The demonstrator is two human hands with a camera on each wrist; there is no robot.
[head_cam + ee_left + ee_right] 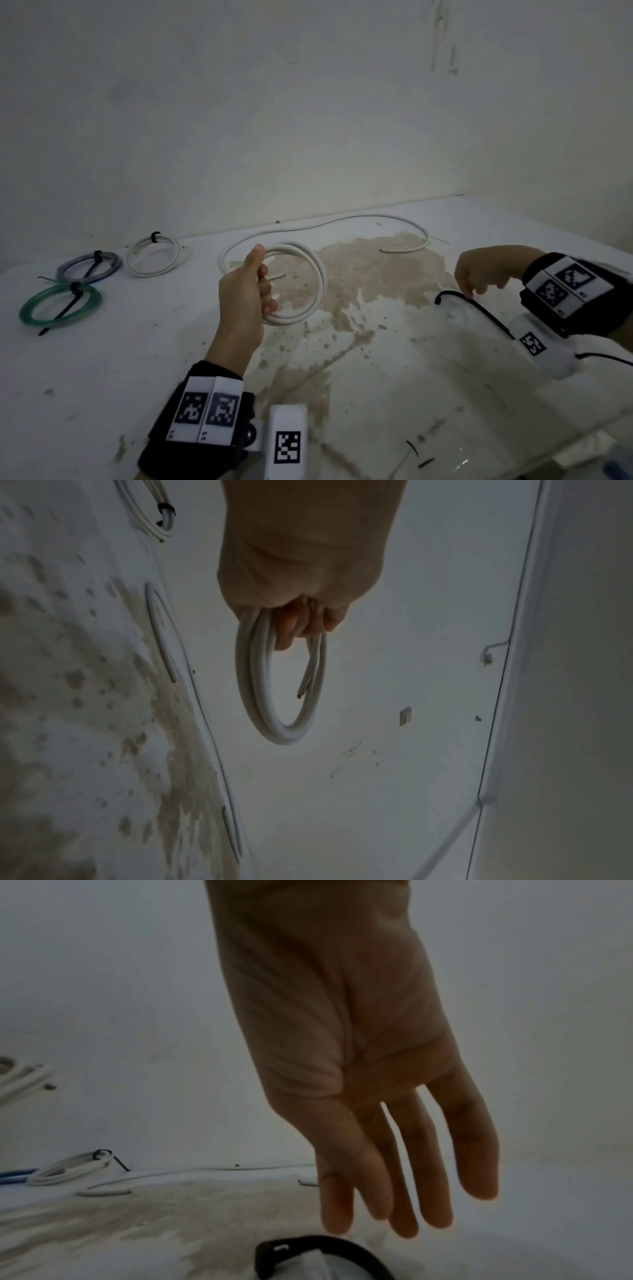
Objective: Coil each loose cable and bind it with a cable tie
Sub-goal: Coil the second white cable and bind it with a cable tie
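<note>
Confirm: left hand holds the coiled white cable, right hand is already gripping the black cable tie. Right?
Half right. The left hand does hold the coiled white cable. The right hand grips nothing: in the right wrist view its fingers hang straight just above the black cable tie.

- Dim, greyish light throughout.
- Bare white wall (308, 102), scuffed near upper right.
- White counter (102, 359) with broad brown stain (370, 274), meeting wall behind.
</note>
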